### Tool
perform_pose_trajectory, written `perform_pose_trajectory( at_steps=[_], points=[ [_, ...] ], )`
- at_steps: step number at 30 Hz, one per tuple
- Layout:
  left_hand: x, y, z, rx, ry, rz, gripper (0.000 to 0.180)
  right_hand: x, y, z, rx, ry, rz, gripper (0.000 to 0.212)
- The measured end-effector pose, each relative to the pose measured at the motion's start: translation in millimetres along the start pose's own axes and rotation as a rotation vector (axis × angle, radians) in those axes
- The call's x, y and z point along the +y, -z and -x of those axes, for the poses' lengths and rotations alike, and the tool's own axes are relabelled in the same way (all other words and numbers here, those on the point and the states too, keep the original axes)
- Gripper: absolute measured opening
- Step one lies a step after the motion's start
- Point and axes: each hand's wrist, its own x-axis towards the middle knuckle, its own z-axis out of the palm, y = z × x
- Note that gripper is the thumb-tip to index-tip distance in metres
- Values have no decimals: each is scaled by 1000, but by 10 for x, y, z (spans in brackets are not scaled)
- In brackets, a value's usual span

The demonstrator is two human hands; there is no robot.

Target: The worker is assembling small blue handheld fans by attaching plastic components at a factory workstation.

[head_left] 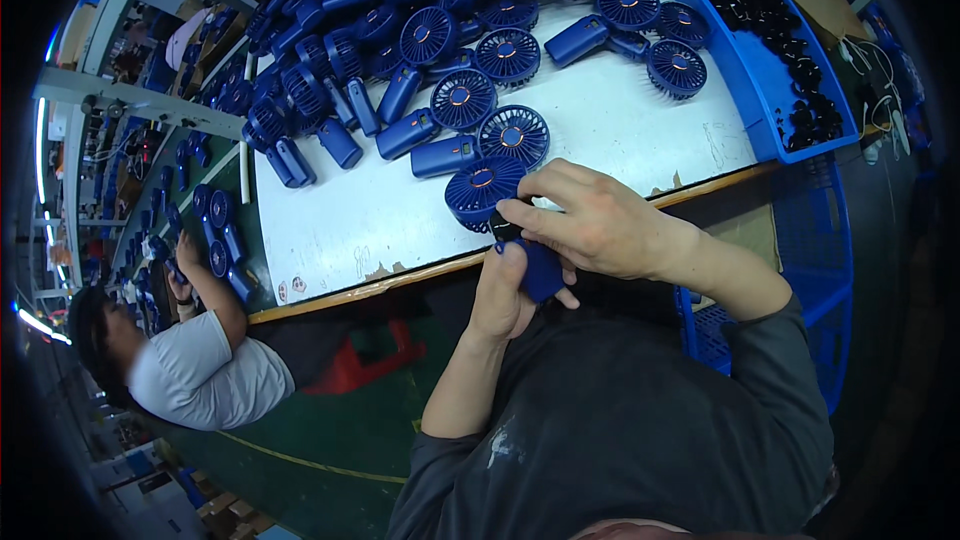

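A dark blue handheld fan (485, 190) is tilted over the table's near edge, its round grille away from me. My left hand (498, 295) is wrapped round the fan's handle (541, 272), thumb along its side. From the right, my right hand (610, 225) reaches over it, with thumb and forefinger pinched at the neck between grille and handle. A small black piece (504, 228) shows at those fingertips; its exact shape is partly hidden. Just beyond lies another blue fan (513, 135) on the white table (640, 140).
A big heap of blue fans (400, 0) covers the table's far and left side. At the right stands a blue bin (765, 105) of small black parts (760, 10). Blue crates (815, 230) are below the right edge. A co-worker (205, 360) handles fans at the left.
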Motion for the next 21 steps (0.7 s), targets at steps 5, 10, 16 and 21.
perform_pose_trajectory(
  at_steps=[5, 10, 16, 21],
  points=[
    [124, -341, -141, 265, -9, 121, 64, -210, -107, 55, 32, -136, 78, 51],
    [-67, -292, -93, 321, -32, 240, 46, -336, -244, 253, 50, -280, 36, 65],
    [201, -602, -280, 99, -598, -1371, 89, -388, -478, 877, 431, -830, -826, 49],
    [1390, 730, -443, 712, -678, -1675, 79, -42, -617, 2456, 805, -1000, -426, 48]
  ],
)
